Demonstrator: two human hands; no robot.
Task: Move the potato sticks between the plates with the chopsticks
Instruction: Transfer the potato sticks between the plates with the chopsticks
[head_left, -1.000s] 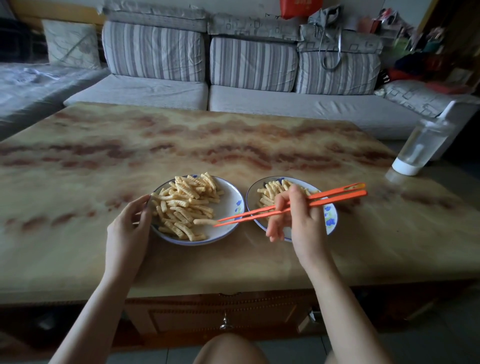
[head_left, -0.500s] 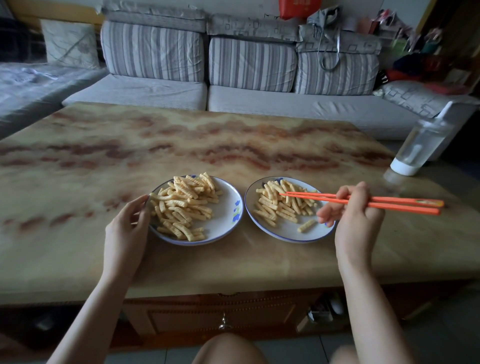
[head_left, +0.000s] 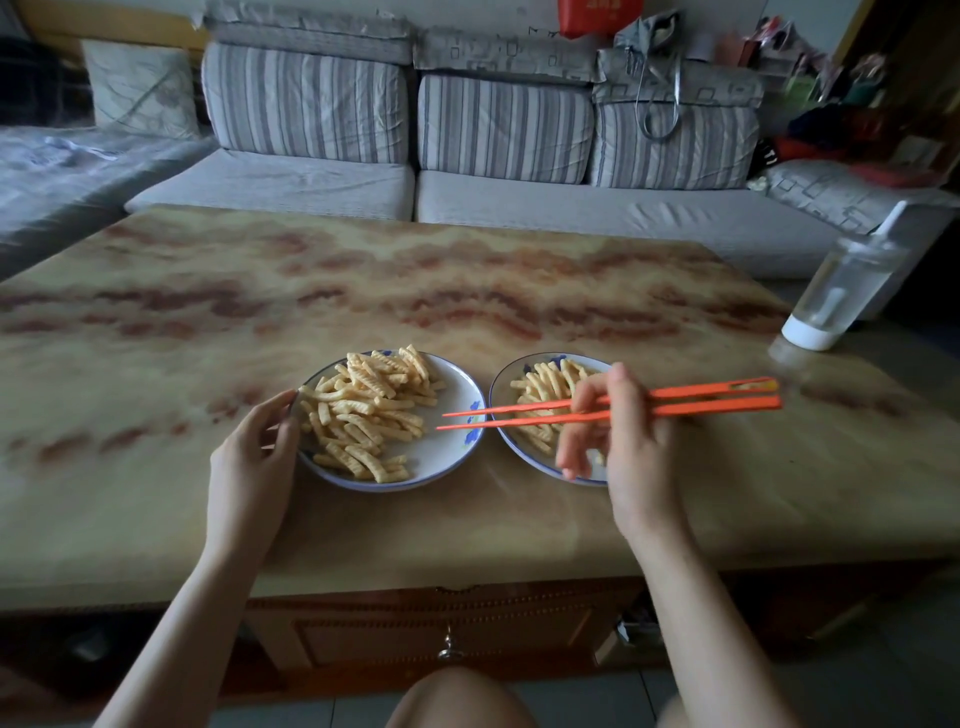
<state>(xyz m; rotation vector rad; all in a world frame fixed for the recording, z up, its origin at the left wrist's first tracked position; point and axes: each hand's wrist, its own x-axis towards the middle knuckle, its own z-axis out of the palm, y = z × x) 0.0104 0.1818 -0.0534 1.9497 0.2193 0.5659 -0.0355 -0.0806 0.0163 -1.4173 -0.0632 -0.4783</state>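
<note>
We get a dim, flat-lit scene: soft light, only faint shadows, a pale sheen on the table (head_left: 467, 291) near the bottle (head_left: 844, 291). Wide-angle lens bows the table edges, the space under it goes near black, and the right hand (head_left: 634, 452) and bottle look slightly smeared.

Bare left hand (head_left: 249, 457) and slim left forearm (head_left: 197, 597), lower left of frame, uncovered down to the frame edge. Same for right hand (head_left: 631, 441) and right forearm (head_left: 696, 613), lower right. Bare rounded knee (head_left: 457, 696), bottom centre.
</note>
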